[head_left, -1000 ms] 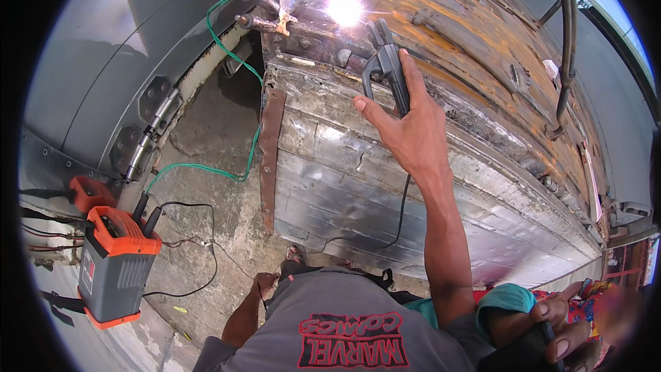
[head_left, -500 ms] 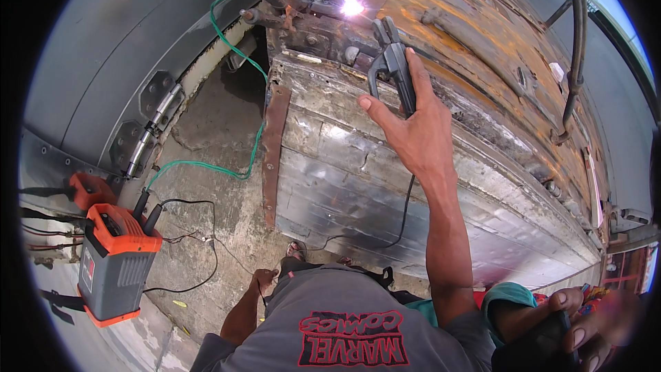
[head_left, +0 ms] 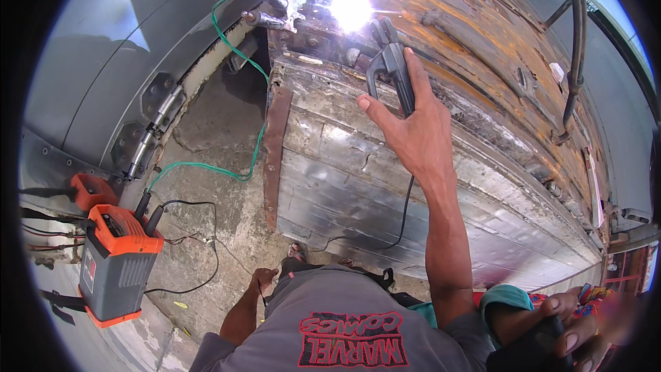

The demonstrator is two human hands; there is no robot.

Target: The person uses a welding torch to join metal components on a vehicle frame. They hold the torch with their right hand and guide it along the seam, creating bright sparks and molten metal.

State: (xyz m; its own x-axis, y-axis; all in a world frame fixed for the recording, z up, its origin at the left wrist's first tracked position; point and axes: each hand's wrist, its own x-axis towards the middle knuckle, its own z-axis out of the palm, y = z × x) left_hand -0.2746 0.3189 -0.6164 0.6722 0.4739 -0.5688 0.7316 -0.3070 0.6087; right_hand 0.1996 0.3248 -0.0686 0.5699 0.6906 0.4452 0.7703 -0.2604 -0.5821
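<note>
Right hand [head_left: 421, 136]: fingers [head_left: 417, 76] gripping black electrode holder [head_left: 394, 69]
Arc [head_left: 352, 5]: glaring beyond fingers
Left hand [head_left: 264, 279]: hanging apart, grip unclear

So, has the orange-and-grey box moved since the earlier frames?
No, neither way: the orange-and-grey box keeps its place relative to the concrete floor.
</note>
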